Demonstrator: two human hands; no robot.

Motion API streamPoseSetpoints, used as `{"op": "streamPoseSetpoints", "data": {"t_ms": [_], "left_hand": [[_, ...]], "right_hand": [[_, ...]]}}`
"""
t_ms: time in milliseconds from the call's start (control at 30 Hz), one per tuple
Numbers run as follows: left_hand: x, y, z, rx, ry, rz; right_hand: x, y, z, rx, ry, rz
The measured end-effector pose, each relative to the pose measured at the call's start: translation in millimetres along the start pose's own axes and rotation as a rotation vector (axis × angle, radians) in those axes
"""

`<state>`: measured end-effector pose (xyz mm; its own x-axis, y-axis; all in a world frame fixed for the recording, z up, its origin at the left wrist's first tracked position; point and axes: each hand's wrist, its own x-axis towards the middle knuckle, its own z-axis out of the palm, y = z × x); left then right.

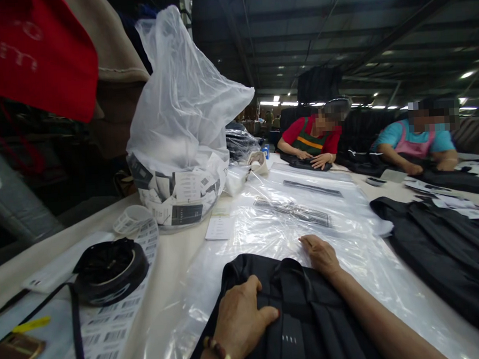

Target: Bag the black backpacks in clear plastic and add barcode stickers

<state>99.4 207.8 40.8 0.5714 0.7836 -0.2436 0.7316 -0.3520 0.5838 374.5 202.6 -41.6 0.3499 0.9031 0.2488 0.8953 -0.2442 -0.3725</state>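
A black backpack [290, 311] lies in front of me, its straps and small white-marked label facing up. My left hand [242, 316] rests on its left side, thumb spread away from the fingers. Beyond the backpack's upper right edge, my right hand [321, 254] reaches onto a stack of clear plastic bags [262, 226]. Its fingers are drawn together at the plastic; what is between the fingertips, if anything, is hidden. Dark printed strips show on the bags.
A large clear sack of paper tags [180, 193] stands at the back left. Nearer are a black tape roll [110, 272], barcode label sheets [111, 331] and a phone [18, 354]. Black bags [440, 254] lie at right. Two co-workers handle black items across the table.
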Motion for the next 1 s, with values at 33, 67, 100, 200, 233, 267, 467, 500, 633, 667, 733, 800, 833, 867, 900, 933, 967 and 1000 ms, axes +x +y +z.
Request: {"op": "streamPoseSetpoints", "data": {"t_ms": [33,67,100,200,233,267,467,500,633,667,733,800,833,867,900,933,967,1000], "left_hand": [[0,0,0.2,-0.006,0.000,0.001],[0,0,0.4,-0.014,0.002,0.003],[0,-1,0.5,-0.023,0.004,0.004],[0,0,0.6,-0.032,0.006,-0.006],[0,0,0.6,-0.030,0.004,-0.007],[0,0,0.6,-0.026,0.004,-0.005],[1,0,0.1,-0.016,0.002,0.005],[2,1,-0.2,-0.011,0.002,0.007],[2,1,-0.9,0.007,0.003,0.011],[2,1,-0.8,0.011,0.003,0.009],[1,1,-0.5,0.013,0.002,0.006],[1,0,0.1,0.012,-0.001,-0.004],[1,0,0.4,0.009,-0.001,-0.005],[1,0,0.8,0.004,-0.002,-0.006],[1,0,1.1,0.001,-0.002,-0.006],[1,0,1.3,-0.001,0.000,-0.006],[1,0,1.5,-0.004,0.002,-0.006],[1,0,1.6,-0.008,0.002,-0.009]], "right_hand": [[0,1,0,0.025,-0.015,-0.018],[0,1,0,0.052,-0.039,-0.045],[0,2,0,0.077,-0.065,-0.071],[0,1,-2,0.120,-0.117,-0.096],[0,1,-3,0.126,-0.126,-0.092],[1,0,-3,0.132,-0.134,-0.088],[0,-3,-4,0.162,-0.032,-0.050],[-1,-2,-4,0.161,0.024,-0.027],[-4,5,-6,0.146,0.252,0.081],[-4,5,-7,0.146,0.290,0.102],[-1,4,-9,0.156,0.331,0.123],[9,1,-14,0.175,0.344,0.132],[17,-1,-17,0.183,0.347,0.136],[26,-3,-20,0.189,0.347,0.142],[35,-4,-23,0.190,0.343,0.147],[45,-4,-26,0.188,0.333,0.149],[53,-5,-30,0.181,0.319,0.150],[60,-5,-32,0.169,0.305,0.151]]}}
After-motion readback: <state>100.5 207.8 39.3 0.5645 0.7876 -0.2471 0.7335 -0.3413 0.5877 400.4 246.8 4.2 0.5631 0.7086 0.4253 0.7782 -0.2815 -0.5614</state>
